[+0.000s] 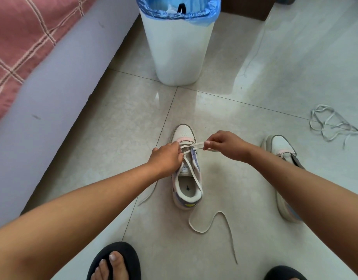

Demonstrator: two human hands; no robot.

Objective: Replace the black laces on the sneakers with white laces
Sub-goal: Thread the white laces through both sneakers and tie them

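White laces (196, 146) – two; sneakers (186, 174) – two.

You are in a home, most likely a bedroom. You sit low over a floor (264, 63) of large, glossy, pale tiles with dark grout lines. To your left runs the padded lilac edge of a bed (53, 110), topped by a pink checked blanket (18, 39). Straight ahead stands a white waste bin (178, 47) lined with a blue plastic bag (194, 11). Your bare toes show in dark house slippers (115, 259) at the bottom of the view.
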